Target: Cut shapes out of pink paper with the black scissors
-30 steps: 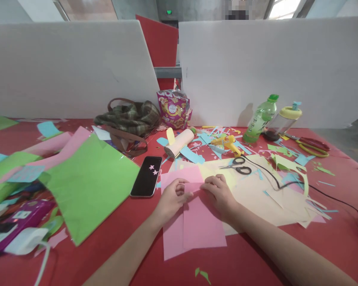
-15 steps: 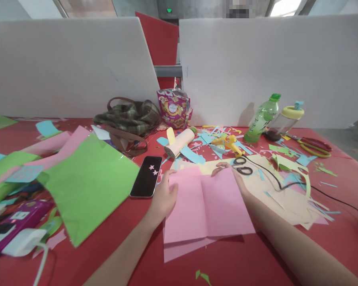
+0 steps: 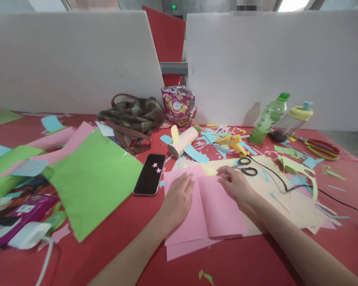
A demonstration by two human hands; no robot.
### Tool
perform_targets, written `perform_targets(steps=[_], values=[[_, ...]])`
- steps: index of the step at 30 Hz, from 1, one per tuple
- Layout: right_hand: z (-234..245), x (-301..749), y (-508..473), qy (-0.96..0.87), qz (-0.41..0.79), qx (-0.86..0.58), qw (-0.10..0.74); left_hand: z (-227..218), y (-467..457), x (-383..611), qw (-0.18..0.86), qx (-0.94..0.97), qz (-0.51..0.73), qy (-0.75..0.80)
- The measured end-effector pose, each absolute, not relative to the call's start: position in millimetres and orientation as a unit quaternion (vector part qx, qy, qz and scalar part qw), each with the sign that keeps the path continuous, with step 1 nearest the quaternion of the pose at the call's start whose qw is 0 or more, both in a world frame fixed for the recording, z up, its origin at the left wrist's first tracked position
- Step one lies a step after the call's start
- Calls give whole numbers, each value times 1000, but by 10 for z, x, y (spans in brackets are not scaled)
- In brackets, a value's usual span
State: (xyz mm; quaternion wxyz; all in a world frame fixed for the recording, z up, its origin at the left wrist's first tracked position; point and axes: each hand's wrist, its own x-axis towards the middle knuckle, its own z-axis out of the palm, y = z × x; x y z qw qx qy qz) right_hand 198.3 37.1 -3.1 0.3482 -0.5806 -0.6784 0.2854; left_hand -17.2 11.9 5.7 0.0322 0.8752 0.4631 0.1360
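A pink paper sheet (image 3: pixel 217 210) with a crease down its middle lies unfolded on the red table (image 3: pixel 256 262), on top of another pink sheet. My left hand (image 3: pixel 179 198) rests flat on its left half, fingers stretched out. My right hand (image 3: pixel 237 184) presses down on the upper right half, fingers extended and close together. Neither hand holds anything.
A black phone (image 3: pixel 150 179) lies just left of the paper. Black scissors (image 3: pixel 247 167), a yellow glue gun (image 3: pixel 234 143) with its black cord, a paper roll (image 3: pixel 183 141), a green bottle (image 3: pixel 270 118), a plaid bag (image 3: pixel 133 115), a green sheet (image 3: pixel 92 182) and paper scraps surround it.
The folded pink sheet was opened out and lifted, then laid flat on the table. Both hands moved from gripping its edges to pressing down on it.
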Motion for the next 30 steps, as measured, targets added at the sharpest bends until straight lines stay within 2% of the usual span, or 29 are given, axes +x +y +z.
perform_targets(steps=[5,11,23,30], values=[[-31,1942,365,-727,195,-574,322,-6,40,-110,76,891,74,441],[-113,1948,354,-729,117,-605,298,-50,84,-114,84,883,113,449],[-132,1921,256,-728,69,-657,182,-61,169,-53,82,873,137,462],[-112,1917,231,-739,73,-652,154,-88,166,-28,48,878,123,459]])
